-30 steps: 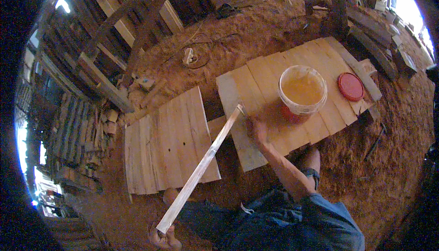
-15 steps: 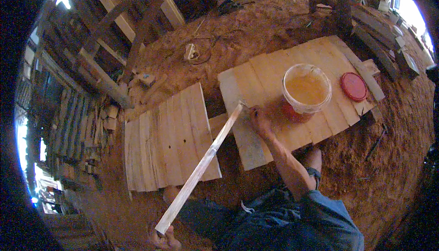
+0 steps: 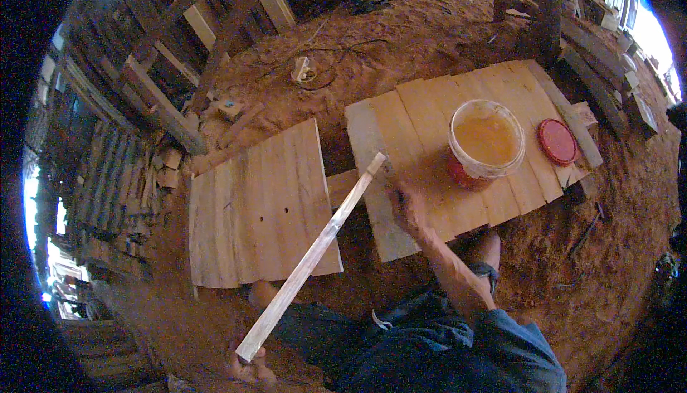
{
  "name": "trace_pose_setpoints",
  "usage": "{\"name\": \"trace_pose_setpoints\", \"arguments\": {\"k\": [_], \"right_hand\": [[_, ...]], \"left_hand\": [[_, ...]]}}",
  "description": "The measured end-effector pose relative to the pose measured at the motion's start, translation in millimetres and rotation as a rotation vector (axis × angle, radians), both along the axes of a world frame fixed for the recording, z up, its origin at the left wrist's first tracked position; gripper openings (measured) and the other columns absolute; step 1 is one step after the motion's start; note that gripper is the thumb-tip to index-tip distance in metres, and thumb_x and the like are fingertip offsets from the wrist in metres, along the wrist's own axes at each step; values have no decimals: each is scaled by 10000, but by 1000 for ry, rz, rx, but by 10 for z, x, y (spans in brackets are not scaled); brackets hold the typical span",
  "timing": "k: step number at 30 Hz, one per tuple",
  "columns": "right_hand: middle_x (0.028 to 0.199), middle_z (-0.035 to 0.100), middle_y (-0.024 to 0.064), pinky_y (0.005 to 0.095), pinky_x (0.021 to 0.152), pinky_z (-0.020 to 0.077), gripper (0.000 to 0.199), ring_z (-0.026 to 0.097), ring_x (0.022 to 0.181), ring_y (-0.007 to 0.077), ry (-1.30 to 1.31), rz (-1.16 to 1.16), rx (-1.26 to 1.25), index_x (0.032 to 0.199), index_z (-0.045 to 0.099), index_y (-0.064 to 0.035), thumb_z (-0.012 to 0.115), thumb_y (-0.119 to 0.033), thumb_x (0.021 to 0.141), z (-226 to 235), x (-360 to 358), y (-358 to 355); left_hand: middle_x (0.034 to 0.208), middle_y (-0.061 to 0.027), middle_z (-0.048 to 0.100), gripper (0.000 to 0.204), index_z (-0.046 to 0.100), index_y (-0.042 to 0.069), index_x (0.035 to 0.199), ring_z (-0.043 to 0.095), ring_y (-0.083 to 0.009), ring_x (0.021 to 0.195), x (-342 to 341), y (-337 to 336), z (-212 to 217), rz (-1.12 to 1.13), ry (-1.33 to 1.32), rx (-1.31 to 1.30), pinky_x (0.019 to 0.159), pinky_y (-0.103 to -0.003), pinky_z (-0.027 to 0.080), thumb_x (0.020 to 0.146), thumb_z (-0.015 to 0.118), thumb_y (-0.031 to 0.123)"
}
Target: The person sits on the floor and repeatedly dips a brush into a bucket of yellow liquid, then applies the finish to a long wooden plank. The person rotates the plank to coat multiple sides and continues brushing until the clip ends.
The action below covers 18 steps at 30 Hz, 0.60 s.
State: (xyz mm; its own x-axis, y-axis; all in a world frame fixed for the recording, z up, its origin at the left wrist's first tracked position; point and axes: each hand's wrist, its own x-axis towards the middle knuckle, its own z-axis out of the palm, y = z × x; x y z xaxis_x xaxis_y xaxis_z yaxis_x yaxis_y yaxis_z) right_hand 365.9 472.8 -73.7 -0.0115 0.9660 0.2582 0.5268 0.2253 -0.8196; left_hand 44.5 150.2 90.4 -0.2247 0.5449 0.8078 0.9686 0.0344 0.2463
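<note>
A long pale wooden strip [image 3: 304, 268] slants across the view, from the lower left up to the near left corner of a plank panel [image 3: 422, 114]. My left hand [image 3: 252, 369] is closed round the strip's near end. The strip's far end is over the panel's grey edge board. Close beside that end is my right hand [image 3: 408, 210], its fingers curled in; whatever they hold, if anything, is hidden. To the right of this hand, a red-and-white bucket [image 3: 472, 172] stands on the panel, with an amber liquid inside. Its round red lid [image 3: 558, 142] lies flat farther right.
A second plank panel [image 3: 247, 214] with two dark holes lies to the left, across a gap. A hammer-like tool [image 3: 588, 232] lies on the brown ground at right. Stacked boards [image 3: 107, 178] stand far left, beams [image 3: 608, 92] at the back right. A cord [image 3: 336, 53] trails behind.
My right hand has drawn slightly toward me, away from the strip's far end. The strip stays in my left hand, and the whole view has shifted a little.
</note>
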Motion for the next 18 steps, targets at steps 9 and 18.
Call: {"name": "trace_pose_setpoints", "arguments": {"k": [9,18], "right_hand": [[746,605,164,400,596,446,143,519,624,269,124,-87,-98,964,624,-33,594,-171,945,-315,-6,281],[769,602,174,431,604,442,124,575,681,330,49,-47,58,963,614,-48,549,-154,954,11,-139,-267]], "left_hand": [[775,-155,648,367,682,-48,893,596,-235,644,127,-35,195,-70,-464,-56,590,-378,480,845,745,310],[948,-191,665,473,565,-2,1105,660,-307,893,101,-198,-192,-53,-426,166,981,-428,453,757,808,207]]}}
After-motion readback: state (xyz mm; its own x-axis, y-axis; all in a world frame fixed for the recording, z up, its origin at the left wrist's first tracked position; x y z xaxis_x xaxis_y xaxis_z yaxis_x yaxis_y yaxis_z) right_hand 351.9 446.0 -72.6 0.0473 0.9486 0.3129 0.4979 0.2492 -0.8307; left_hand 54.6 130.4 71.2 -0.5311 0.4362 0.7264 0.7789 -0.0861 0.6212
